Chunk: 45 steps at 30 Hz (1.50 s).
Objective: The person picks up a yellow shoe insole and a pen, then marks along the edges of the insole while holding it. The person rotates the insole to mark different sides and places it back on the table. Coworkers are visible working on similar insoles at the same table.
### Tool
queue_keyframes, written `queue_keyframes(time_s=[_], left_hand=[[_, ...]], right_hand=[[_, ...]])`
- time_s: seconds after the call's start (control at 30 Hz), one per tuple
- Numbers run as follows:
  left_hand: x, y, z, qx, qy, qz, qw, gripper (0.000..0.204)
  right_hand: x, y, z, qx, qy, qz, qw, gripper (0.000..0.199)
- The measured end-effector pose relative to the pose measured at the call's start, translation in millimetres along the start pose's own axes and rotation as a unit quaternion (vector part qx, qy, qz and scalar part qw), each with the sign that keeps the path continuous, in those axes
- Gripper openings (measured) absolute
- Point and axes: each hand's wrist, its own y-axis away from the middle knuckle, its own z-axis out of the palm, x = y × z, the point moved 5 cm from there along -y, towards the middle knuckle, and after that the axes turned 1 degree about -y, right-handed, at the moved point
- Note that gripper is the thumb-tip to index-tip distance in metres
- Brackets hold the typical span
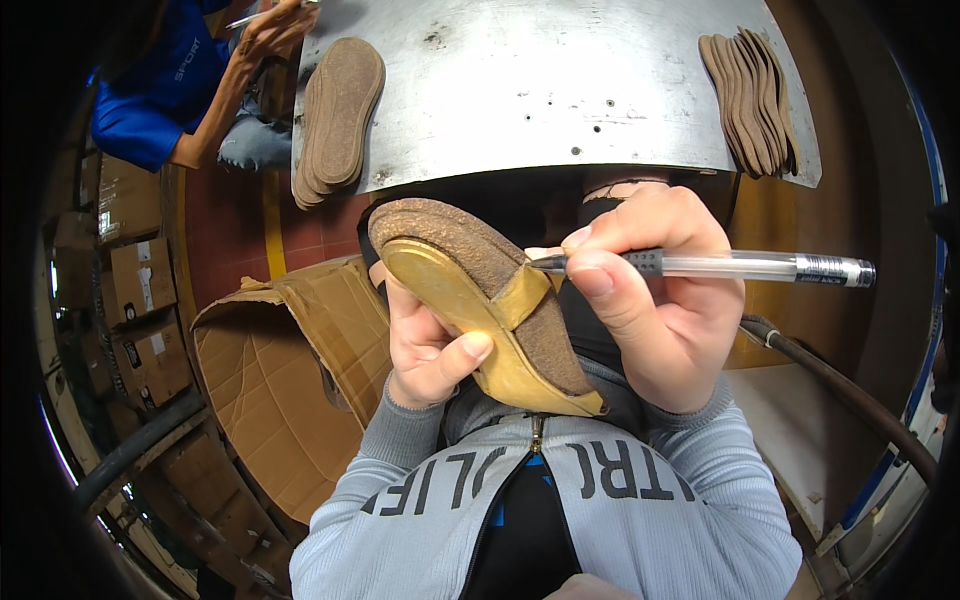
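My left hand [425, 350] holds a brown shoe sole [440, 218] tilted in front of my chest, its thumb pressed on a brass-coloured metal template [430, 290] that lies over the sole. A bent tab [522, 297] of the template crosses the sole to its right edge. Between thumb and fingers, my right hand [680, 290] grips a clear pen [725, 265] with a dark ribbed grip. Its tip meets the sole's edge beside the tab, or is very close to it. Some fingers of my left hand are hidden behind the sole.
Beyond my hands stands a metal table [480, 100]. One stack of brown soles [345, 110] lies at its left, another row of soles [750, 105] at its right. A co-worker's hand [275, 35] holds a thin tool at upper left. An open cardboard box [270, 390] stands left.
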Motion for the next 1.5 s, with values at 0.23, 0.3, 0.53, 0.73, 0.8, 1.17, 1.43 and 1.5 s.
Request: queue_keyframes(time_s=[0.23,0.3,0.53,0.73,0.8,1.17,1.43,1.5], left_hand=[[1,-1,1,0.006,-0.008,-0.003,1.0,0.087],[2,-1,2,0.004,-0.011,-0.002,1.0,0.087],[0,-2,3,0.01,-0.006,-0.01,1.0,0.086],[-1,-5,6,0.005,0.007,0.0,1.0,0.083],[-2,-5,7,0.004,0.014,-0.004,1.0,0.082],[0,-19,13,0.091,0.082,-0.037,0.992,0.057],[3,-19,19,0.132,0.116,-0.074,0.982,0.053],[3,-19,20,0.128,0.115,-0.074,0.982,0.052]], right_hand=[[-1,-1,0,-0.011,0.059,-0.006,0.998,0.011],[0,0,0,0.004,0.043,0.004,0.999,0.011],[-4,-1,-1,-0.018,0.079,-0.031,0.996,0.01],[7,0,-4,0.04,-0.024,-0.01,0.999,0.009],[13,0,-5,0.051,-0.087,0.003,0.995,0.008],[25,3,-4,0.014,-0.103,0.083,0.991,0.009],[19,3,0,-0.034,0.044,0.071,0.996,0.006],[15,1,0,-0.057,0.106,0.039,0.992,0.006]])
